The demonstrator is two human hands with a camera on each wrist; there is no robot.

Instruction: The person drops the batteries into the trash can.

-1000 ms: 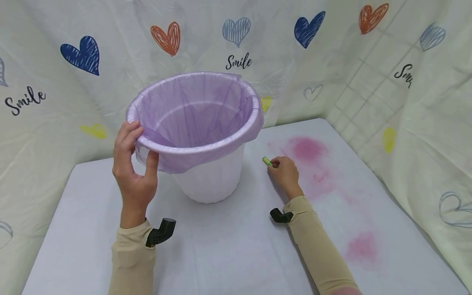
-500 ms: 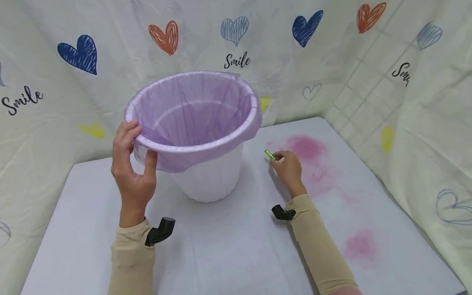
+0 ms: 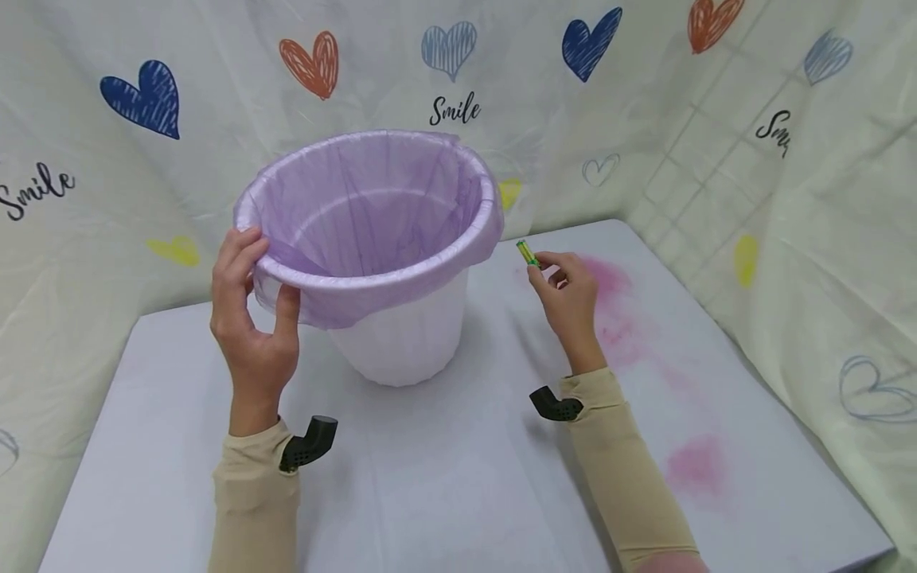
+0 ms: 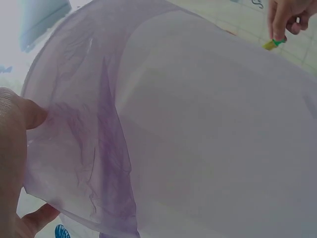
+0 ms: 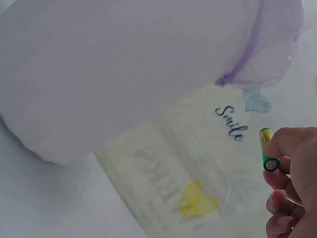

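Observation:
A white trash bin (image 3: pixel 401 342) stands on the table, lined with a thin purple trash bag (image 3: pixel 372 207) folded over its rim. At the bin's left side my left hand (image 3: pixel 254 338) grips the bagged rim, thumb in front and fingers over the edge. To the right of the bin, my right hand (image 3: pixel 569 298) pinches a small green and yellow battery (image 3: pixel 528 253) between thumb and fingers, raised above the table. In the right wrist view the battery (image 5: pixel 267 148) shows its flat metal end. The left wrist view shows the bag's overhang (image 4: pixel 74 148) beside my left thumb.
The white table (image 3: pixel 430 493) has pink stains (image 3: pixel 698 465) on its right side. A pale curtain (image 3: pixel 530 127) printed with hearts and "Smile" surrounds the back and sides. A black wrist camera sits on each sleeve.
My right hand has lifted the battery from near the tabletop, up and slightly right. My left hand keeps its grip on the rim; the view has tilted slightly.

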